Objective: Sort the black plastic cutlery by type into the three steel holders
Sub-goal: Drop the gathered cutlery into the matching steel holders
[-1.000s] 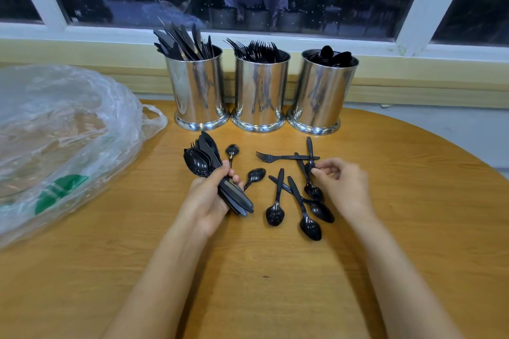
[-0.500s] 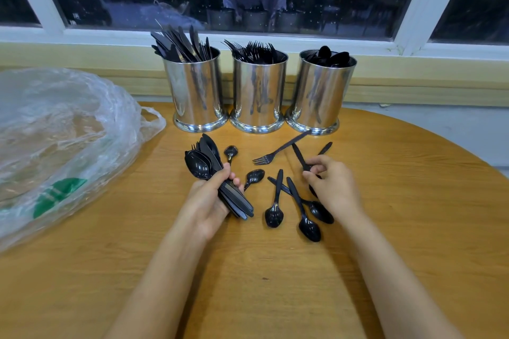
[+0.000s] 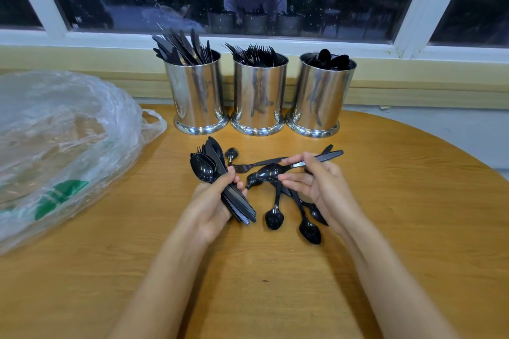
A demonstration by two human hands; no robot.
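Round wooden table under a window. At the far edge, three steel holders in a row, bases nearly touching: left holder packed with knives, middle holder with forks, right holder with spoons.

Left hand: fingers curled round a mixed bundle of spoons, knives and at least one fork. Bowls and blades fanned away toward the holders, handle ends sticking out the near side.

Right hand: raised just above the table, thumb and forefinger pinching a single spoon by its handle. Bowl aimed left, close beside the left thumb; contact impossible to tell. Other fingers loosely spread beneath.

Loose on the table between and below the hands: fork behind the held spoon, small spoon just right of the bundle's tips, several more spoons with bowls toward the near edge, partly hidden by the right palm.

Far left: crumpled clear plastic bag, green print.
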